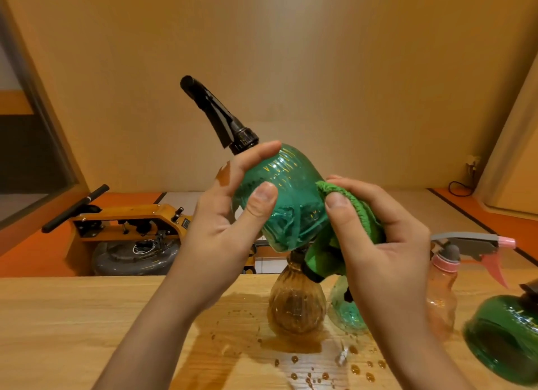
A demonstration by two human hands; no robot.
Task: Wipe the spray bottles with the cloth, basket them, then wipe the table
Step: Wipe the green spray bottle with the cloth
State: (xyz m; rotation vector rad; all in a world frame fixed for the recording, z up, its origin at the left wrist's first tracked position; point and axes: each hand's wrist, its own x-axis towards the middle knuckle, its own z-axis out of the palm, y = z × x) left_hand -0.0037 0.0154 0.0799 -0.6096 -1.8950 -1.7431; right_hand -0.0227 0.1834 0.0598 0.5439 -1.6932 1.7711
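Observation:
My left hand point(230, 212) grips a green spray bottle point(286, 192) with a black nozzle, lifted above the table and tilted so the nozzle points up and left. A green cloth point(353, 215) is pressed against the bottle's right side and base by my right hand point(375, 235). On the wooden table point(87, 317) below stand a brown bottle point(294, 299), a green bottle point(348, 308) partly hidden behind my right wrist, and a pink bottle point(444, 282) with a grey and pink trigger. Another green bottle point(503, 334) lies tilted at the right edge.
Water is pooled and beaded on the table point(291, 346) around the standing bottles. Beyond the table's far edge an orange machine with a black handle point(128, 224) stands on the floor. No basket is in view.

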